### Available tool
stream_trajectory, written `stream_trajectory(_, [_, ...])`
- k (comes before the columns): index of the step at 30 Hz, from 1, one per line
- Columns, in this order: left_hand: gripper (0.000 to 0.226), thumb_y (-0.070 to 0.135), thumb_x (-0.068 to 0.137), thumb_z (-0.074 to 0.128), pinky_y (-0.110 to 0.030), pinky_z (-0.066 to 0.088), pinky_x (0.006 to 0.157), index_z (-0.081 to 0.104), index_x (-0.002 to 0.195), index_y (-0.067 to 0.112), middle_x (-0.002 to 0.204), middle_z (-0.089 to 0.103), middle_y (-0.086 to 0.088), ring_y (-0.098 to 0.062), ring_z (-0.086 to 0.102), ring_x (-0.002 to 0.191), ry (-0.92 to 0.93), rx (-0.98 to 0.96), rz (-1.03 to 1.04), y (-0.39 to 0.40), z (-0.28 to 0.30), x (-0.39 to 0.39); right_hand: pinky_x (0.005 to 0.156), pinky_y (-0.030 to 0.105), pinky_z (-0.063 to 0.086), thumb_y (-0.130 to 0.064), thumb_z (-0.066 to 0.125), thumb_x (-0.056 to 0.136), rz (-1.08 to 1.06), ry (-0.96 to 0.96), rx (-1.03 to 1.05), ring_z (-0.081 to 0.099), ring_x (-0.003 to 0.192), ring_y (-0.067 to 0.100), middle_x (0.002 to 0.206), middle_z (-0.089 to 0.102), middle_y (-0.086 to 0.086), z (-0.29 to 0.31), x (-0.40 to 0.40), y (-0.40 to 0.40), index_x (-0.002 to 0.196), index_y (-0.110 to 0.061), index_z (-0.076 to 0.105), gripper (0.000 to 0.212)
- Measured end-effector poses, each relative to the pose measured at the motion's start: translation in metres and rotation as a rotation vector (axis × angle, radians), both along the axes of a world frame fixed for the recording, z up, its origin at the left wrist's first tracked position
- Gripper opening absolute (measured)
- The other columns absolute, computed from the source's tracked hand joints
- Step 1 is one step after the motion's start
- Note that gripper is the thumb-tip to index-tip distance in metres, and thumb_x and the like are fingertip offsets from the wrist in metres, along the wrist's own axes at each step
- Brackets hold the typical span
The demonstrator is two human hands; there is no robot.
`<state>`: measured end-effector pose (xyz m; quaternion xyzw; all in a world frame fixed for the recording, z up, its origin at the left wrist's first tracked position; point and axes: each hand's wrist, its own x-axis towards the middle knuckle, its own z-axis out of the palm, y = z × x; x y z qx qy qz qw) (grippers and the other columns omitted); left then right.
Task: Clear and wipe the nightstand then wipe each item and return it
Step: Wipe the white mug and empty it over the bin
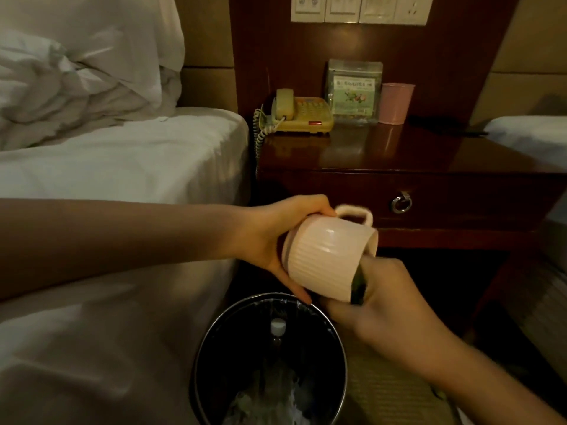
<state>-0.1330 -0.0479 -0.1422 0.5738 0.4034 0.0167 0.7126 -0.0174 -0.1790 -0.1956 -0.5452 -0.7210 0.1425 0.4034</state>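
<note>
Three items line the nightstand [399, 154] beside bed [122, 154].

A hotel bedroom, by the look: white-sheeted bed [122, 154], dark wood nightstand [399, 161] with ring-pull drawer [401, 203], corded phone [299, 113], bank of wall switches [359, 9], second bed [530, 133] just beyond, lined bin [271, 360] on the floor.
</note>
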Motion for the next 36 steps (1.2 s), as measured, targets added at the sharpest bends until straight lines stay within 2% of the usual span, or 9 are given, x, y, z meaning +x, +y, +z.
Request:
stream_trajectory(3, [0.051, 0.052, 0.069, 0.060, -0.044, 0.057, 0.059, 0.060, 0.106, 0.017, 0.092, 0.066, -0.014, -0.032, 0.068, 0.079, -0.012, -0.117, -0.162, -0.001, 0.011, -0.007, 0.054, 0.011, 0.047, -0.019, 0.093, 0.025, -0.088, -0.771, 0.074, 0.065, 0.063, 0.005, 0.069, 0.067, -0.006, 0.022, 0.003, -0.002, 0.074, -0.021, 0.071, 0.054])
stream_trajectory(6, [0.042, 0.055, 0.077, 0.052, -0.025, 0.048, 0.042, 0.057, 0.093, 0.016, 0.063, 0.063, -0.002, -0.016, 0.063, 0.054, -0.082, 0.013, -0.100, -0.007, 0.014, -0.004, 0.048, 0.021, 0.049, -0.011, 0.090, 0.031, -0.134, -0.952, 0.060, 0.063, 0.060, 0.015, 0.068, 0.066, 0.002, 0.038, 0.002, 0.000, 0.074, -0.012, 0.071, 0.048])
stream_trajectory(10, [0.037, 0.054, 0.088, 0.046, -0.019, 0.034, 0.041, 0.056, 0.090, 0.019, 0.057, 0.055, 0.004, -0.010, 0.054, 0.047, -0.238, 0.142, 0.064, -0.007, 0.011, -0.001, 0.062, 0.023, 0.049, -0.008, 0.079, 0.057, -0.167, -0.739, 0.068, 0.064, 0.080, 0.020, 0.087, 0.066, 0.005, 0.047, 0.001, 0.013, 0.099, -0.013, 0.067, 0.044])
stream_trajectory(16, [0.038, 0.045, 0.072, 0.065, -0.052, 0.043, 0.086, 0.066, 0.104, 0.024, 0.101, 0.066, -0.017, -0.038, 0.062, 0.095, -0.386, 0.371, 0.195, -0.004, 0.010, 0.000, 0.089, 0.034, 0.053, -0.006, 0.073, 0.078, -0.032, 0.499, -0.222, 0.066, 0.094, 0.012, 0.100, 0.070, 0.001, 0.064, -0.016, 0.023, 0.115, -0.015, 0.060, 0.040])
stream_trajectory(21, [0.103, 0.027, 0.055, 0.082, -0.050, 0.045, 0.094, 0.031, 0.144, 0.026, 0.132, 0.046, -0.019, -0.034, 0.052, 0.117, -0.599, 0.162, -0.284, 0.013, 0.012, -0.005, 0.084, 0.017, 0.050, -0.009, 0.070, 0.082, -0.019, 0.016, -0.029, 0.060, 0.097, 0.000, 0.104, 0.064, -0.011, 0.074, 0.008, 0.006, 0.109, -0.024, 0.058, 0.033])
stream_trajectory(24, [0.100, 0.026, 0.064, 0.077, -0.057, 0.033, 0.106, 0.022, 0.148, 0.033, 0.149, 0.026, -0.017, -0.041, 0.040, 0.129, -0.693, -0.059, -0.502, 0.023, 0.023, -0.012, 0.082, 0.017, 0.048, -0.003, 0.069, 0.075, -0.061, -0.444, 0.181, 0.058, 0.078, 0.015, 0.083, 0.063, -0.004, 0.073, 0.019, 0.003, 0.096, -0.016, 0.060, 0.026])
stream_trajectory(29, [0.096, 0.076, 0.064, 0.050, -0.056, 0.034, 0.106, 0.040, 0.142, 0.022, 0.143, 0.045, -0.018, -0.036, 0.043, 0.131, -0.548, -0.150, -0.283, 0.021, 0.031, -0.010, 0.042, 0.024, 0.044, -0.012, 0.036, 0.069, -0.152, -1.051, 0.349, 0.061, 0.052, 0.023, 0.059, 0.063, 0.007, 0.071, 0.009, 0.013, 0.075, -0.005, 0.067, 0.033])
stream_trajectory(33, [0.052, 0.063, 0.080, 0.050, -0.031, 0.051, 0.070, 0.067, 0.079, 0.014, 0.069, 0.068, -0.005, -0.018, 0.067, 0.065, -0.284, 0.167, 0.022, 0.001, 0.024, 0.003, 0.076, 0.031, 0.051, 0.004, 0.052, 0.071, -0.145, -0.907, 0.090, 0.061, 0.095, 0.023, 0.103, 0.063, 0.009, 0.053, -0.005, 0.018, 0.112, -0.007, 0.056, 0.043])
stream_trajectory(36, [0.032, 0.047, 0.087, 0.058, -0.032, 0.048, 0.070, 0.062, 0.077, 0.017, 0.065, 0.061, -0.003, -0.019, 0.062, 0.063, -0.281, 0.236, 0.182, -0.001, 0.011, 0.005, 0.086, 0.028, 0.051, 0.005, 0.061, 0.077, -0.198, -0.359, -0.149, 0.057, 0.106, 0.019, 0.117, 0.058, 0.002, 0.041, -0.014, 0.027, 0.131, -0.017, 0.044, 0.061])
